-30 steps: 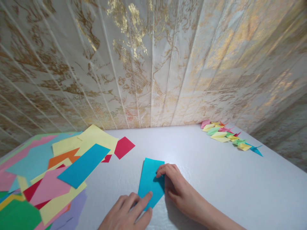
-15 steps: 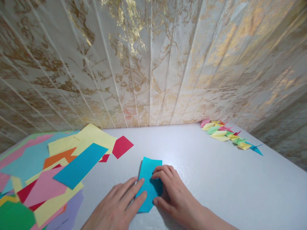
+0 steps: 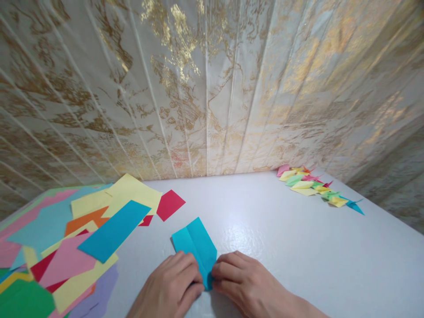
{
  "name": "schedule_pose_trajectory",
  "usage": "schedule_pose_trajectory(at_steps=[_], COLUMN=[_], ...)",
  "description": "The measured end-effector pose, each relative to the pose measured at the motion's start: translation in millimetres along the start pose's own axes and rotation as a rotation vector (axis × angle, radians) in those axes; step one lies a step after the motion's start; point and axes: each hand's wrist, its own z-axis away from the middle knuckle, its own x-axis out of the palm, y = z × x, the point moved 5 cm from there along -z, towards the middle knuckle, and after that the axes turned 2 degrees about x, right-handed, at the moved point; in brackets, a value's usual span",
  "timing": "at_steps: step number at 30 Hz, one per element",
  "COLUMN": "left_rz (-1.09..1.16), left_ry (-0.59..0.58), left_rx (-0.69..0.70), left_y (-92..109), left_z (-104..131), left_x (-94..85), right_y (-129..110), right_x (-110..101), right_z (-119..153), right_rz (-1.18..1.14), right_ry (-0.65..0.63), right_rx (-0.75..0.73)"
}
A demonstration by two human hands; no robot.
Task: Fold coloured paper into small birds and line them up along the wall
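A blue sheet of paper (image 3: 198, 243) with a lengthwise crease lies at a slant on the white table, its top leaning left. My left hand (image 3: 174, 282) rests on its lower left part, fingers curled and pressed together at the edge. On the lower right, my right hand (image 3: 243, 282) has its fingertips closed on the paper's right edge near the bottom corner. The fingers of both hands hide the lowest part of the sheet.
Coloured paper sheets (image 3: 73, 265) overlap on the left, with a blue strip (image 3: 114, 232) on top. A red square (image 3: 170, 205) lies beside them. Folded paper figures (image 3: 303, 187) line the back right of the white table (image 3: 298, 251). Behind hangs a patterned curtain (image 3: 205, 88).
The blue sheet has turned, its top swinging left, and a crease now shows. Both hands have moved to its lower end, and their fingers have closed in on the edges.
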Motion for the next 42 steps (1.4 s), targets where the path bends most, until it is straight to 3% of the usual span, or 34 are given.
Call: schedule_pose_trajectory(at_steps=[4, 7, 14, 23, 42], left_rz=[0.066, 0.048, 0.007, -0.05, -0.016], left_ry=[-0.051, -0.08, -0.055, 0.063, 0.122], left_rx=[-0.227, -0.291, -0.246, -0.179, -0.201], left_y=[-14.1, -16.3, -13.7, -13.1, -13.1], left_z=[-9.4, -12.5, -10.5, -6.0, -3.6], left_x=[4.8, 8.1, 14.6, 17.2, 17.1], right_y=[1.1, 1.8, 1.3, -3.0, -8.0], right_x=[0.1, -0.2, 4.1, 4.4, 1.2], right_z=[5.4, 7.4, 10.7, 8.0, 5.7], right_rz=[-0.002, -0.028, 0.019, 0.088, 0.127], right_ry=[0.027, 0.058, 0.124, 0.1, 0.094], right_rx=[-0.054, -0.07, -0.084, -0.07, -0.077])
